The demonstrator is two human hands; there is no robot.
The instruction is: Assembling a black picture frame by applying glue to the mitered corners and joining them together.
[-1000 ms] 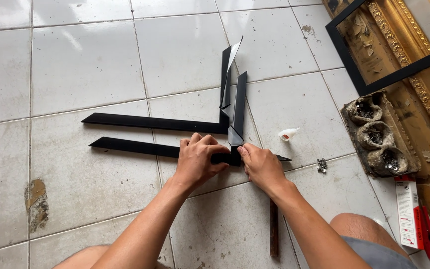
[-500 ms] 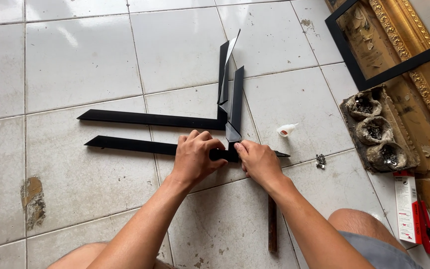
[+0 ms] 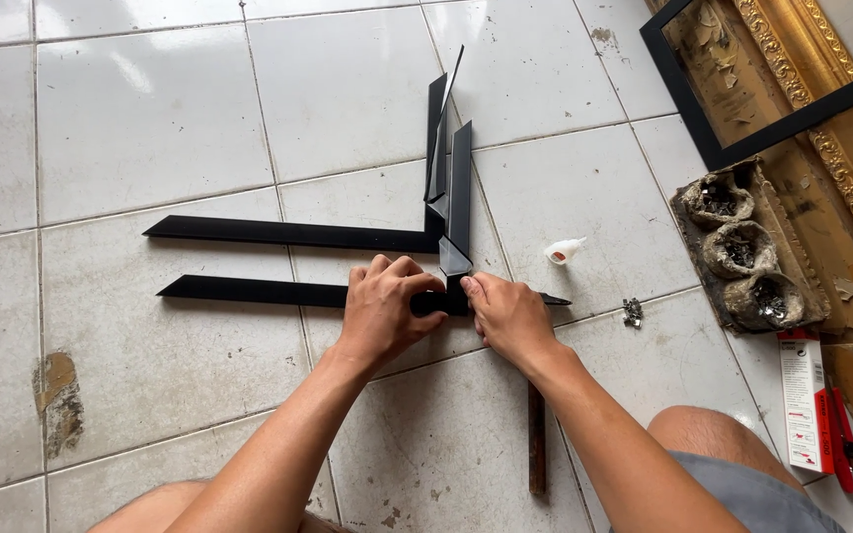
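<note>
Two pairs of black frame strips lie on the white tiled floor, each forming an L. My left hand (image 3: 384, 303) grips the near horizontal strip (image 3: 249, 291) at its right end, where it meets the upright strip (image 3: 460, 202). My right hand (image 3: 507, 316) presses on that same corner from the right, fingers curled over the joint. The far L-shaped pair (image 3: 293, 234) lies just behind, with its own upright strip beside the first.
A small white glue bottle (image 3: 565, 252) lies to the right of the corner. A little metal piece (image 3: 632, 313) sits further right. A dark rod (image 3: 537, 439) lies under my right forearm. Gold and black picture frames (image 3: 792, 89), a carved block (image 3: 747, 247) and a red tool (image 3: 841, 434) crowd the right side.
Both hands stay pressed on the corner joint. The view has shifted slightly; the strips have not visibly moved.
</note>
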